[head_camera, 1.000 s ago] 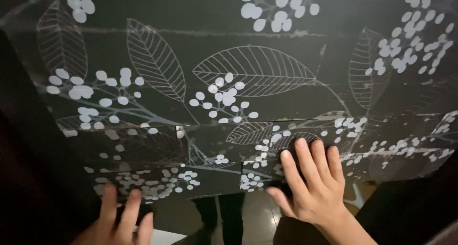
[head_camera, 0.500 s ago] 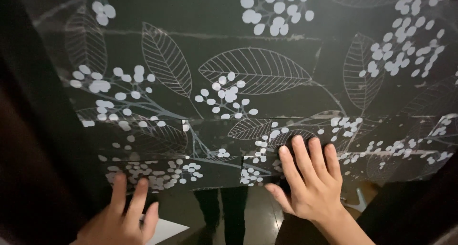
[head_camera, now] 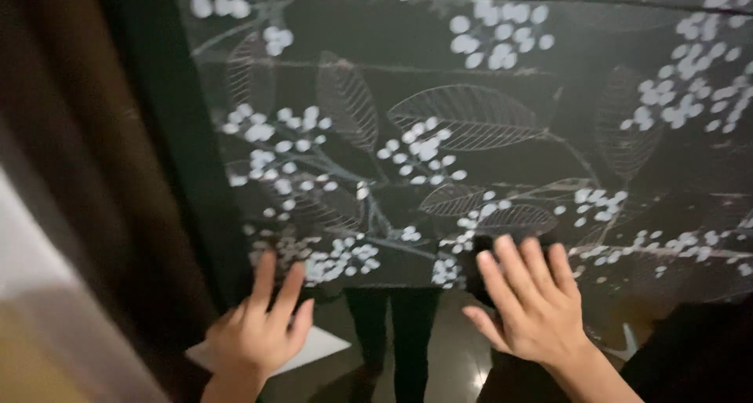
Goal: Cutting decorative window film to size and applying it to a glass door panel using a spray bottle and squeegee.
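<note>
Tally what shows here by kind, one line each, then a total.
Hands pressed flat on the film: 2, the left hand and the right hand
Dark film with a white leaf-and-berry pattern: 1
Brown curtain: 1
Total: 4

Both the left hand [head_camera: 259,332] and the right hand [head_camera: 533,309] are bare, without gloves, rings or watch, their fingers [head_camera: 514,266] slender, wrists uncovered with no sleeve reaching them in view
</note>
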